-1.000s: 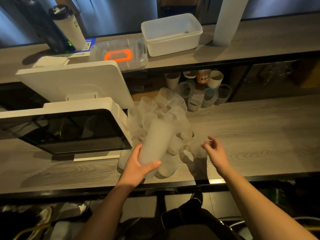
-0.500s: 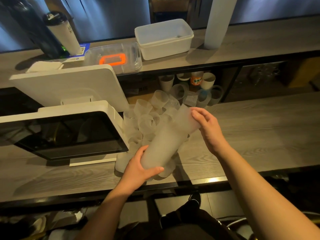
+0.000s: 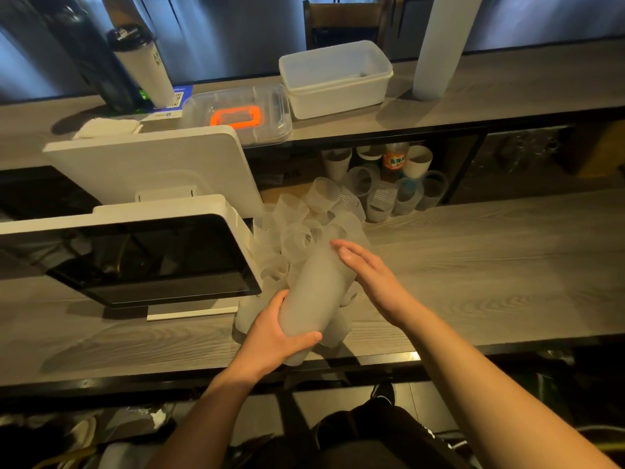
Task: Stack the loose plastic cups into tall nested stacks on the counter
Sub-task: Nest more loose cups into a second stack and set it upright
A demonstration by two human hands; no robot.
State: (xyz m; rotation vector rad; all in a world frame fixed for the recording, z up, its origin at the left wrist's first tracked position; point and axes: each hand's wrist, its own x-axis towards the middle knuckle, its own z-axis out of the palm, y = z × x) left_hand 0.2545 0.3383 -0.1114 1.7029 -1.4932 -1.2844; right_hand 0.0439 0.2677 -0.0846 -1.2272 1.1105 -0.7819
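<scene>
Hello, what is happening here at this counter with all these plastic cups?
A person is nesting loose cups into a stack. The left hand grips the lower end of a tilted nested stack above the counter. The right hand, fingers straight, lies against the stack's upper end. A pile of loose cups sits behind it, beside the screen. A taller finished stack stands on the upper shelf.
</scene>
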